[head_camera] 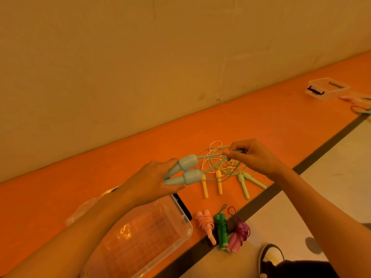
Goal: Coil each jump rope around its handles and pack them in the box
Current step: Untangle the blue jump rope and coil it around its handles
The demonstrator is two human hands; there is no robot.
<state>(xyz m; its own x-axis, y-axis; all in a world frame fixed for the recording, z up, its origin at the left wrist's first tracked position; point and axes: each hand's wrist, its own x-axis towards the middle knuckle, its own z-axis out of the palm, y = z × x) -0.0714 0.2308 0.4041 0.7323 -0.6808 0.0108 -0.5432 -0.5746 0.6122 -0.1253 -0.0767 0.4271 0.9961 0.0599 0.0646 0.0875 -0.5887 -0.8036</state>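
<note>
On the orange floor strip (261,121): it runs from 8 o'clock up to 2 o'clock below a plain wall (140,57), and all the ropes and boxes lie on it
Left hand (152,183): just below centre at 7 o'clock, fingers curled round the thin ends of the two pale blue handles (188,169), gripping them side by side with the thick ends pointing to 2 o'clock
Right hand (255,157): at 4 o'clock of centre, thumb and fingertips pinched together on the blue cord (210,156), which runs taut from the handles to this pinch
Clear box (186,223): at 6 o'clock, open, partly hidden by the left forearm; nothing visible inside; its lid (90,205) lies beside it at 8 o'clock
Loose ropes: a yellow rope (204,187) and a light green rope (244,185) lie under the hands, handles pointing to 6 o'clock, their cords tangled together behind the blue cord
Coiled ropes: a pink rope (206,225), a green rope (221,229) and a magenta rope (239,235) lie in a row just beside the box at its 3 o'clock, outside it
Second clear box (327,89): well apart at 2 o'clock
Shoe (271,257): at 5 o'clock, off the strip
Arms: both bare forearms reach in from the lower corners, hands raised above the floor, apart with the cord between them
</note>
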